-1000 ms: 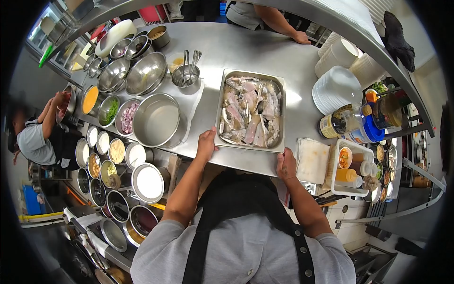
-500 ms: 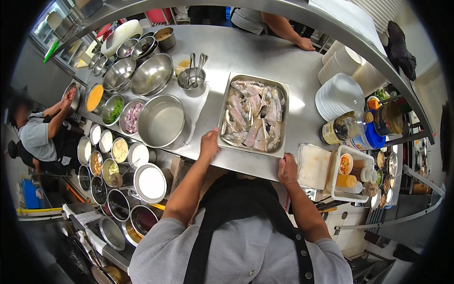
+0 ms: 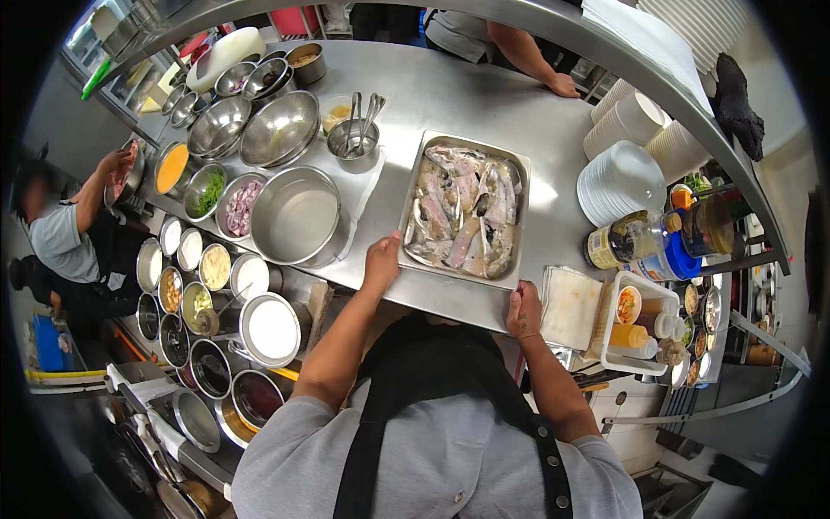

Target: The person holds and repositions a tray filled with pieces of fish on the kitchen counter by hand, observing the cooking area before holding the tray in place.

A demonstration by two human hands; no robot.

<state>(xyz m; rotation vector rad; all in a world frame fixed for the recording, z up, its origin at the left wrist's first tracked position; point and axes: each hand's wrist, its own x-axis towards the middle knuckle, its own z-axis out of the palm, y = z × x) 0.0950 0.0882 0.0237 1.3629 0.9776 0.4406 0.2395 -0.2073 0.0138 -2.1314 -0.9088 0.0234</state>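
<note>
A rectangular metal tray (image 3: 413, 263) filled with pieces of fish (image 3: 467, 208) stands on the steel counter in front of me. My left hand (image 3: 381, 262) is closed on its near left corner, thumb on the rim. At the near right corner, my right hand (image 3: 524, 310) is closed against the tray's edge, its fingers mostly hidden. Left of the tray is a large steel pot (image 3: 296, 214); behind that pot, a small pot (image 3: 353, 140) holds several ladles.
Bowls of chopped onion (image 3: 239, 208) and greens (image 3: 206, 192) line the left. White bowls (image 3: 621, 184), bottles (image 3: 616, 240), folded cloths (image 3: 571, 307) and a bottle basket (image 3: 635, 359) stand right. A co-worker's hand (image 3: 564, 85) rests across the counter; another co-worker (image 3: 65, 242) works far left.
Over the last second, the tray and counter have shifted slightly right in view. My hands keep their places at the tray's corners. The left co-worker's arms have moved, and another person shows behind.
</note>
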